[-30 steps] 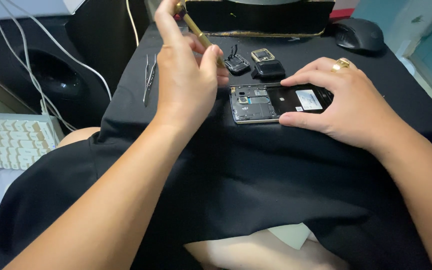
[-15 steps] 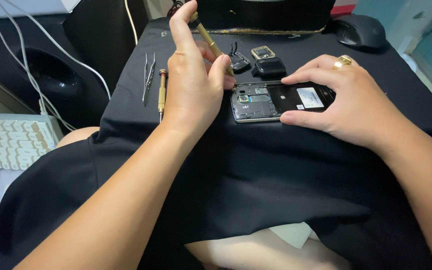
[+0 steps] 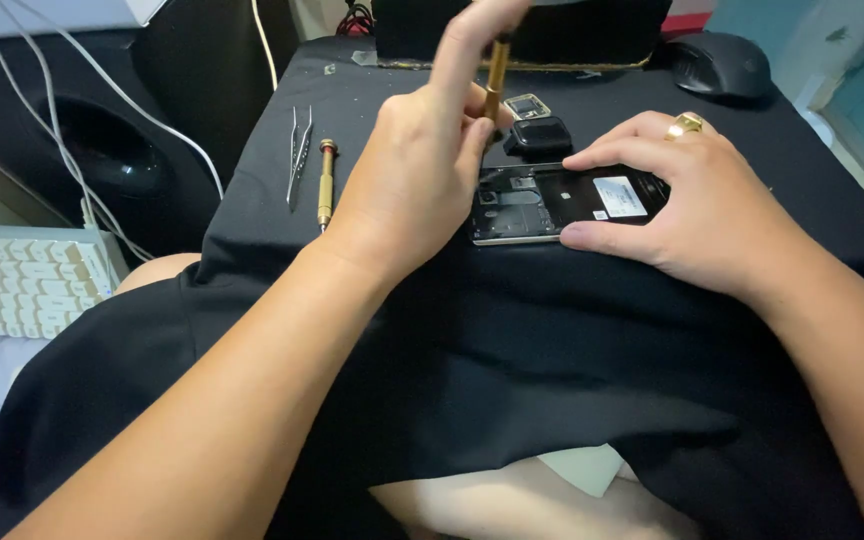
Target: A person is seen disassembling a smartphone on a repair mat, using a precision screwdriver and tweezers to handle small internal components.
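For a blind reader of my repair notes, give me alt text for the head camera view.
A left hand holds a gold screwdriver upright over an opened phone, which the right hand steadies on a black cloth. Tweezers and a second screwdriver lie to the left.

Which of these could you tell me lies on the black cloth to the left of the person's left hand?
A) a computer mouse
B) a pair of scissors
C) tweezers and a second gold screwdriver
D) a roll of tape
C: the tweezers and the second gold screwdriver lie side by side on the black cloth, left of the left hand, which holds another gold screwdriver.
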